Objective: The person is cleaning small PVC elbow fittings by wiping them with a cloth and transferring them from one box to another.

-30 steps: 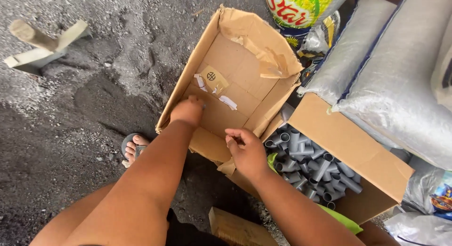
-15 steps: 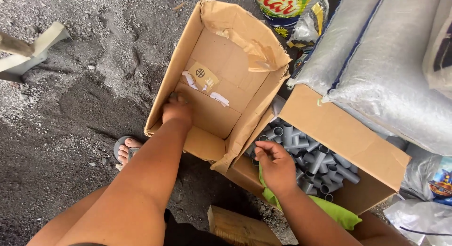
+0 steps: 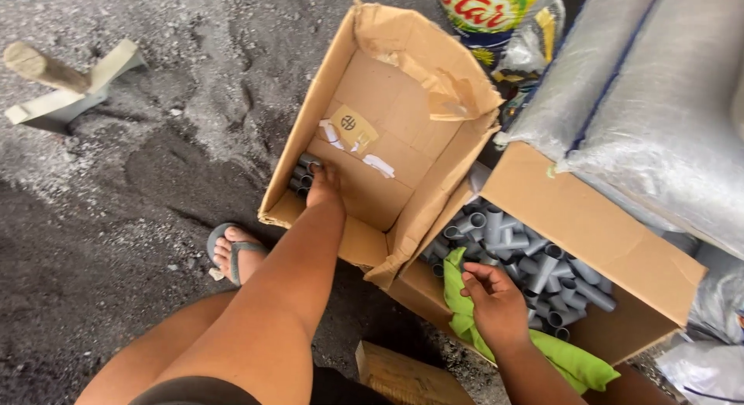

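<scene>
Two cardboard boxes are being worked between. A handful of short grey pipe pieces (image 3: 302, 172) is seen stacked in the near-left corner of the emptier box (image 3: 403, 103), just beyond the fingertips of the left hand (image 3: 324, 189), which is laid against them with fingers curled downward; whether anything is pinched in it cannot be told. The right hand (image 3: 496, 296) is held loosely half-open, palm down, at the near edge of the fuller box (image 3: 573, 227), with the fingertips just touching the heap of grey pipe pieces (image 3: 527, 258); nothing is visibly gripped.

As a judgement, very little of the work is done: only a few pieces are placed beside the left hand, while most of that box's floor is bare (apart from a paper label and torn tape scraps), and a large heap is left ahead of the right hand.

A green cloth (image 3: 542, 351) is draped under the right wrist over the box's edge. A crumpled flap (image 3: 430, 211) of the emptier box hangs between the two hands and would have to be passed over. A sandalled foot (image 3: 232, 254) is set on the gravel left of the left arm, a wooden block (image 3: 403, 378) lies below the right forearm, and large grey sacks (image 3: 659, 110) are piled beyond the right hand.
</scene>
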